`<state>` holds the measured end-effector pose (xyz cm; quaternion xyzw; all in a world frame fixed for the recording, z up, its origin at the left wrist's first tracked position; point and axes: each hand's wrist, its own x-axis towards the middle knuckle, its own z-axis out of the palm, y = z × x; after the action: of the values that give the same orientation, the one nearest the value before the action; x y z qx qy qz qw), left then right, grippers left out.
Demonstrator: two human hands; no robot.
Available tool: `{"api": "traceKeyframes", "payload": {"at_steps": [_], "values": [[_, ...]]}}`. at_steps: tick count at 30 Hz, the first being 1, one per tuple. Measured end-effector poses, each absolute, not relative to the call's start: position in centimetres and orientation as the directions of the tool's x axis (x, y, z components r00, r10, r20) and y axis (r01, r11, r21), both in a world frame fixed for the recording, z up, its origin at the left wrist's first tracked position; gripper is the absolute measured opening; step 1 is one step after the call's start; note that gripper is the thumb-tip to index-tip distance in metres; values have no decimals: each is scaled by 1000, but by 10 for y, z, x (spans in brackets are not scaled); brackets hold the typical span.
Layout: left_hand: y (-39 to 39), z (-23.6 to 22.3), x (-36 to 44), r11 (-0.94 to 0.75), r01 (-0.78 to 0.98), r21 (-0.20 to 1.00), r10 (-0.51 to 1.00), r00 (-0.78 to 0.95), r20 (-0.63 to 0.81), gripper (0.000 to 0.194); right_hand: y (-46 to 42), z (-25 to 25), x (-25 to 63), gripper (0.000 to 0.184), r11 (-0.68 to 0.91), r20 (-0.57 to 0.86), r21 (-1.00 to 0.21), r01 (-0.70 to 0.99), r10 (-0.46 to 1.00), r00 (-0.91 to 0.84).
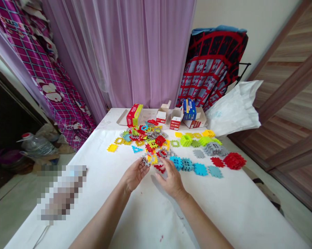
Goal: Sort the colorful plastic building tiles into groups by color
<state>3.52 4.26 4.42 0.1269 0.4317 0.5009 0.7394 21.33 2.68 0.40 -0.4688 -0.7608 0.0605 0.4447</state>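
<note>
My left hand (137, 174) is closed on a grey notched plastic building piece (146, 160), held at the fingertips above the table. Just beyond its fingers a yellow notched piece (153, 159) shows; whether it is held too, I cannot tell. My right hand (171, 178) is close by on the right, thumb and fingers apart, with nothing plainly gripped. Partly hidden behind its fingers lies a red piece (159, 168). A mixed heap of interlocking pieces (145, 135) in red, grey, yellow, blue and green spreads out in front of both hands.
Right of the heap are colour groups: blue pieces (200, 169), a red stack (235, 161), a grey stack (214, 148), green pieces (186, 140) and yellow ones (208, 133). Small boxes (134, 115) and a white bag (235, 109) stand behind. A blurred patch (64, 193) covers something at left.
</note>
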Motion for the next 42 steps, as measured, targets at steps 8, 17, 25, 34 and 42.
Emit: {"api": "traceKeyframes", "payload": {"at_steps": [8,17,25,34,42], "values": [[30,43,49,439,-373,817,898,169,-406,27,28,51,244,70,594,448,-298,747,778,-440],[20,44,65,434,-234,870,889,266,-372,48,15,70,253,51,578,301,-248,777,809,-505],[30,33,46,31,269,963,990,122,-66,45,26,88,323,48,422,372,-161,892,863,-341],[39,-3,22,-171,685,708,976,20,217,33,100,118,490,56,-39,18,-1,999,999,39],[40,0,25,-220,745,630,966,77,247,32,136,115,483,53,26,-97,129,991,995,-14]]}}
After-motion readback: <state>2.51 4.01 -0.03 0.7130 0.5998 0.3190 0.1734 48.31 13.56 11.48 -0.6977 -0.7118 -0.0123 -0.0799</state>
